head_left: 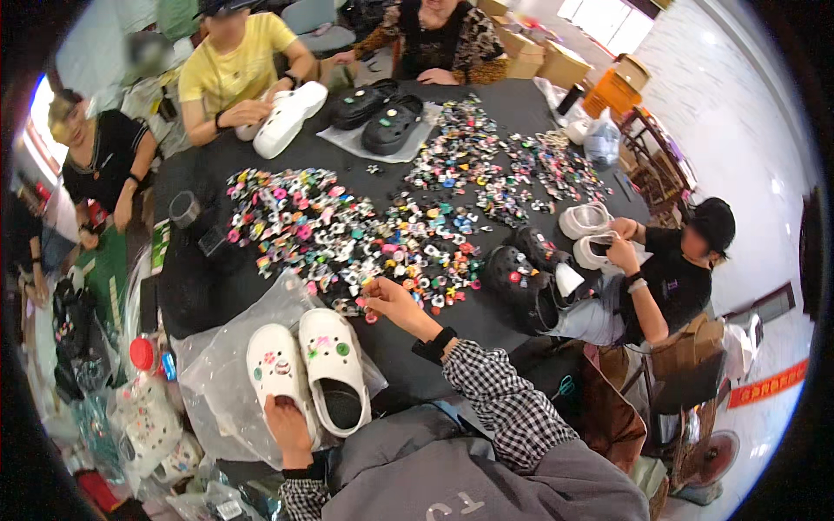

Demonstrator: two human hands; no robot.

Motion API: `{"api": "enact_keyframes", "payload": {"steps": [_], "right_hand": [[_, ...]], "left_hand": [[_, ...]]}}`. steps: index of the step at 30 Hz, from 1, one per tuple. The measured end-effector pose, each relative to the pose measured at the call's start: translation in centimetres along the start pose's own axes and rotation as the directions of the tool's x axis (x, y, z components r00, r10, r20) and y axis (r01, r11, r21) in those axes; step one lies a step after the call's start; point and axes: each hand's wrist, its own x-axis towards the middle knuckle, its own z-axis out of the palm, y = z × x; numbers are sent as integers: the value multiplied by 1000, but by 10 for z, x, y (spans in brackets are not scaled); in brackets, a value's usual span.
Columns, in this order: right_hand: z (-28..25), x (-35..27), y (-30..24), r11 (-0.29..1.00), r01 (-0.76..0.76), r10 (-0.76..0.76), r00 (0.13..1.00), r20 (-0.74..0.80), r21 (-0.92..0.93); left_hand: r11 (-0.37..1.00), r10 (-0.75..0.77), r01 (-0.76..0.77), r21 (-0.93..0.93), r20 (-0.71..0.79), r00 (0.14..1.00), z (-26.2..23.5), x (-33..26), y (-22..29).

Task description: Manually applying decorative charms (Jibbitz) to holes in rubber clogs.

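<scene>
A pair of white clogs lies before me on a clear plastic bag, toes pointing away. My left hand grips the left clog, fingers partly hidden inside its foot opening. The right clog stands close beside it. Both have small coloured charms on their toes, among them a pink bow and a green round one. At the near edge of a big heap of shoe charms, my right hand has thumb and fingers pinched on a small charm, whose shape is unclear.
Across the black table, a person in yellow holds a white clog. Black clogs rest on plastic nearby. On the right, a person handles white shoes beside dark clogs. A red-lidded jar stands left of the bag.
</scene>
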Motion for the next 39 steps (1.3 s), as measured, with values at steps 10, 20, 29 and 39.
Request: {"api": "enact_keyframes", "payload": {"steps": [10,20,29,39], "right_hand": [[-70,21,-6,953,-44,-48,956,-291,-301],[-94,56,10,727,36,-418,815,-402,-685],[-86,64,29,463,15,-509,823,-252,-886],[-87,56,25,384,44,-477,865,-158,-922]], "left_hand": [[993,24,-24,117,8,1000,12,-3,3],[983,43,-36,179,-38,998,13,-2,4],[984,46,-41,171,-26,999,7,-2,5],[991,11,-6,132,-38,999,8,-1,5]]}}
